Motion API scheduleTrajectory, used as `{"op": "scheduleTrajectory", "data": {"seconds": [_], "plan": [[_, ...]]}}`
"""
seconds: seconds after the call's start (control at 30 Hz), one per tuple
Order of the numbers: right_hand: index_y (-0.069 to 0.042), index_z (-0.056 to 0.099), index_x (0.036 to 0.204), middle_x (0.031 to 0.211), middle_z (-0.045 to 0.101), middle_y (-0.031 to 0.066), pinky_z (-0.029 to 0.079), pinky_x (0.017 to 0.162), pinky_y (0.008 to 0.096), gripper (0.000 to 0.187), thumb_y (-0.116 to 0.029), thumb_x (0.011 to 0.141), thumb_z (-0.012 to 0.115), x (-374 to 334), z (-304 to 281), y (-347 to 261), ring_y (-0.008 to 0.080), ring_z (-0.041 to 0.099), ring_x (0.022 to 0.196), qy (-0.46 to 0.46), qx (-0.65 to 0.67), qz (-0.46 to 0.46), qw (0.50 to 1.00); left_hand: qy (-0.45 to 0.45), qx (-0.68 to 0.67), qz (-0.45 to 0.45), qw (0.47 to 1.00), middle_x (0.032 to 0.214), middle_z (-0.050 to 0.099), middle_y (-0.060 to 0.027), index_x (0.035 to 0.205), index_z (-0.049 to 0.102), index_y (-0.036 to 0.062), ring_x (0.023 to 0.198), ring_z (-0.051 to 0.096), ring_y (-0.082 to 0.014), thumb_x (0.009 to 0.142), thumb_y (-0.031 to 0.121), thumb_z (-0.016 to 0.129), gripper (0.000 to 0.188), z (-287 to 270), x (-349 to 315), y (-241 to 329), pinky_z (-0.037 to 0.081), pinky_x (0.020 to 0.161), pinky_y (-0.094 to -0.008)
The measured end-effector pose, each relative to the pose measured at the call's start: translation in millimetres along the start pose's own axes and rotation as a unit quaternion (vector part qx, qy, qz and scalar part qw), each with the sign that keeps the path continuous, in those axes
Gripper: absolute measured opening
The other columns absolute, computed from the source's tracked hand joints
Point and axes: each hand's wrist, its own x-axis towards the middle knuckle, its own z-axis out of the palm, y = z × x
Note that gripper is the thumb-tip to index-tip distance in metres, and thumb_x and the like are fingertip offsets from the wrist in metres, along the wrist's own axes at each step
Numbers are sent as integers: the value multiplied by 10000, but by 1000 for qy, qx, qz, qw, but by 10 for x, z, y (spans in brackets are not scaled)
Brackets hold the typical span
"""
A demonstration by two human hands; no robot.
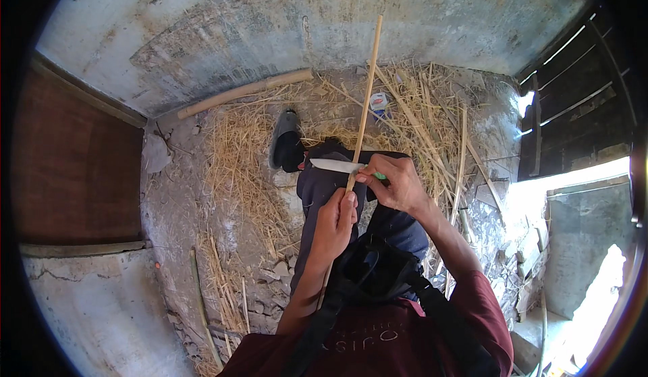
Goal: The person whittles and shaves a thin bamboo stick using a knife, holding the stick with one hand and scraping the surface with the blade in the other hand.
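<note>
A long, thin bamboo strip (368, 93) slants up from my lap toward the wall. My left hand (335, 220) is closed round its lower part, and the end below passes beside my forearm. In my right hand (395, 182) is a knife (335, 166) with a broad pale blade and a green handle, mostly covered by the fingers. The blade lies across the strip just above my left hand and points left. My right thumb and fingers are close against the strip where blade and strip meet.
Straw-like shavings (236, 168) cover much of the floor. A thick bamboo pole (243, 93) lies along the far wall (229, 33). Several split bamboo strips (462, 154) lie to the right, near a small white-and-blue packet (379, 103). My shoe (283, 141) rests among the shavings.
</note>
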Motion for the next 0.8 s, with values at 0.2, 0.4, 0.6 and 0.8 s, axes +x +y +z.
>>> {"op": "scheduleTrajectory", "data": {"seconds": [0.2, 0.4, 0.6, 0.8], "plan": [[-35, 695, 895, 833, 740, 106, 515, 566, 390, 153, -115, 913, 824, -33, 14, 111, 310, 707, 658, 14, 11, 16, 1000, 5, 5, 10, 1000, 664, 448, -11, 930, 534, 14, 591, 415, -73, 1177, 278, 472, 367, 19, 0, -1, 361, 543, -300], [-17, 665, 881, 831, 752, 115, 538, 644, 373, 185, -96, 935, 823, 30, -4, 145, 275, 752, 744, 14, 25, 53, 998, 6, 6, 9, 1000, 666, 456, -11, 932, 536, 13, 594, 422, -71, 1177, 275, 469, 366, 1, -17, -17, 366, 544, -300], [-21, 678, 891, 822, 750, 108, 534, 645, 373, 165, -101, 942, 814, 4, -39, 120, 271, 741, 732, -3, 34, 38, 999, 10, 3, 16, 1000, 659, 454, -4, 940, 544, 15, 584, 418, -68, 1176, 273, 472, 357, -4, -8, -46, 364, 539, -299], [-23, 699, 912, 831, 766, 118, 537, 652, 375, 126, -91, 933, 804, 265, -182, 432, 291, 753, 742, 58, 37, 88, 994, 14, 21, 21, 999, 644, 451, -6, 937, 553, 15, 578, 414, -66, 1171, 267, 484, 350, 20, -5, -8, 364, 538, -297]]}}
